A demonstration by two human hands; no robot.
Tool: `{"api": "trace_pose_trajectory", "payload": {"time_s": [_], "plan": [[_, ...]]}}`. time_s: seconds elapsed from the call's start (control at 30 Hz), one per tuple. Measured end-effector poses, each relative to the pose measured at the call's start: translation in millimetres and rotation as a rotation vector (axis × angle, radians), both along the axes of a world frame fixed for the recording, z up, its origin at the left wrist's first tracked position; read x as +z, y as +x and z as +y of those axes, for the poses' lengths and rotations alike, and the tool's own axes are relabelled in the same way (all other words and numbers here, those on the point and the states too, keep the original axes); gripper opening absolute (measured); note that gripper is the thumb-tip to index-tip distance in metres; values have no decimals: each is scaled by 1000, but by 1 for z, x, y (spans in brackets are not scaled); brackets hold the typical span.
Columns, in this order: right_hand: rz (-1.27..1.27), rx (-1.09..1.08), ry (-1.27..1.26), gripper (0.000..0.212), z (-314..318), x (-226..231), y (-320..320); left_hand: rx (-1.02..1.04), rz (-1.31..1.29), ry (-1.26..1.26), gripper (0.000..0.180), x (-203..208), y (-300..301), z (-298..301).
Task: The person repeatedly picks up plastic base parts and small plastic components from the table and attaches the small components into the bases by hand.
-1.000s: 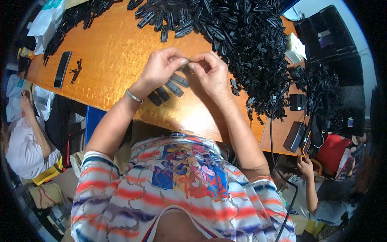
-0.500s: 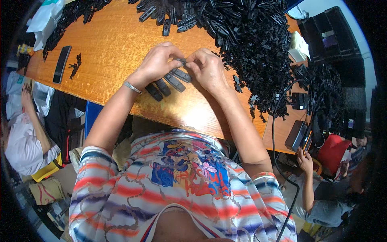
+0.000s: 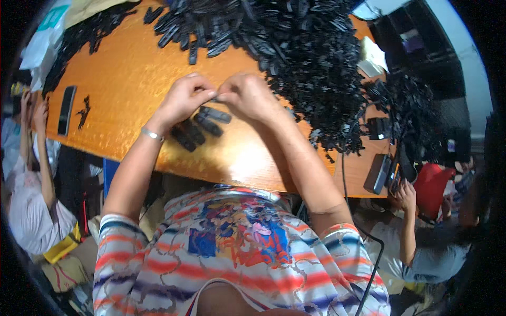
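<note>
A: What is gripped?
B: The left hand and right hand, both narrowed to a pinch, hold a small dark piece between their fingertips.
A: And outward?
B: Oblong dark pieces lie fanned on the desk nearby; heaped black plastic parts lie beyond.

I took it for a small assembly workshop: black plastic parts lay heaped across a wooden table, dark pieces sat fanned out, and one co-worker faced each side.
</note>
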State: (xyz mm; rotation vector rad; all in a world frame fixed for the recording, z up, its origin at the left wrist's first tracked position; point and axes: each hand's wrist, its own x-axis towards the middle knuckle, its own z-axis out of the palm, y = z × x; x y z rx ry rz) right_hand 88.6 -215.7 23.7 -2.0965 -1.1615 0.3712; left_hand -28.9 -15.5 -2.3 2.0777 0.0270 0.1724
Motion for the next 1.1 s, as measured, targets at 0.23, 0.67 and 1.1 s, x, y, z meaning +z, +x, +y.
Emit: {"api": "trace_pose_trajectory", "payload": {"time_s": [0.23,0.67,1.1], "plan": [[53,-244,-407,31,23,18,4,96,209,64,13,8,7,0],[-199,-452,-122,9,-41,12,-17,327,-29,30,18,12,-7,35],[-289,-254,-49,12,-33,-5,-17,639,-9,495,29,-7,46,30]]}}
